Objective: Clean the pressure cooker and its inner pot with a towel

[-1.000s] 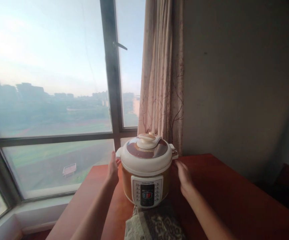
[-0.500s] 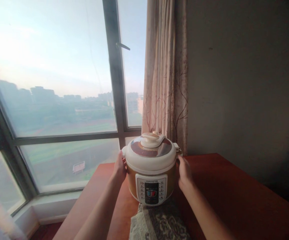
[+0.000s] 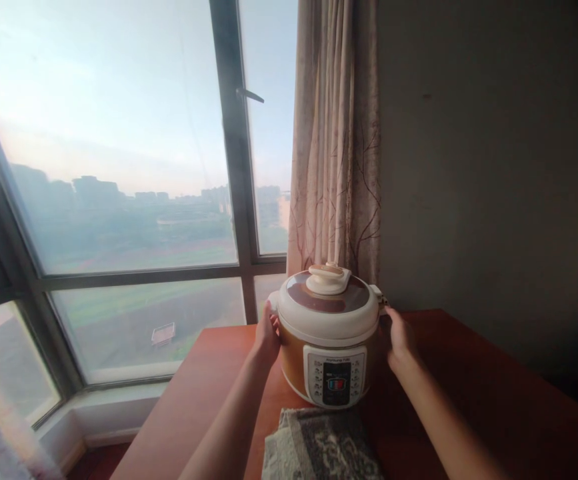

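Note:
An electric pressure cooker, white and gold with a brown-topped lid and a front control panel, is upright between my two hands. My left hand grips its left side handle, thumb on top and fingers curled beneath. Around the right side handle closes my right hand, its fingers partly hidden behind the cooker. In front of the cooker, nearer to me, lies a folded grey-green patterned cloth. Whether the cooker's base rests on the table or hovers just over it, I cannot tell.
A reddish-brown wooden table spreads beneath everything. Behind it hangs a beige curtain with a branch pattern. A large window with a dark frame stands at the left, and a grey wall at the right.
Both hands have moved to the right with the pressure cooker. More of the cloth's far edge now shows in front of it. The camera view has shifted slightly.

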